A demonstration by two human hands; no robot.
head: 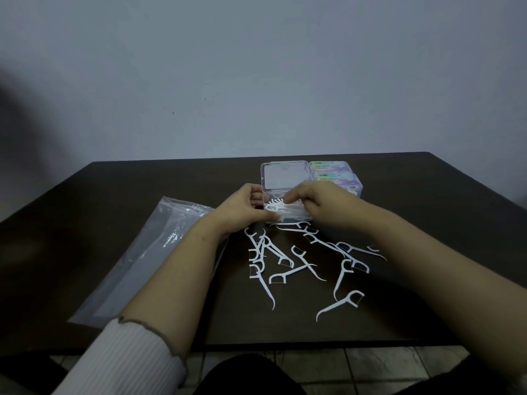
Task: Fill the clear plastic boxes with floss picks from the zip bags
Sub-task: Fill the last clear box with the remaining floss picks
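An open clear plastic box point(285, 178) stands at the table's far middle, lid raised, with white floss picks point(278, 208) inside. My left hand point(242, 208) grips the box's left side, thumb at its front edge. My right hand point(316, 202) reaches over the box with fingers curled down onto the picks in it. Several loose floss picks point(308, 260) lie scattered on the table in front of the box. A clear zip bag point(148, 258) lies flat to the left, partly under my left forearm.
Two closed boxes with colourful labels point(333, 173) are stacked right behind the open one. The dark table point(427, 223) ends at a front edge close to my body; tiled floor shows below. A plain wall stands behind.
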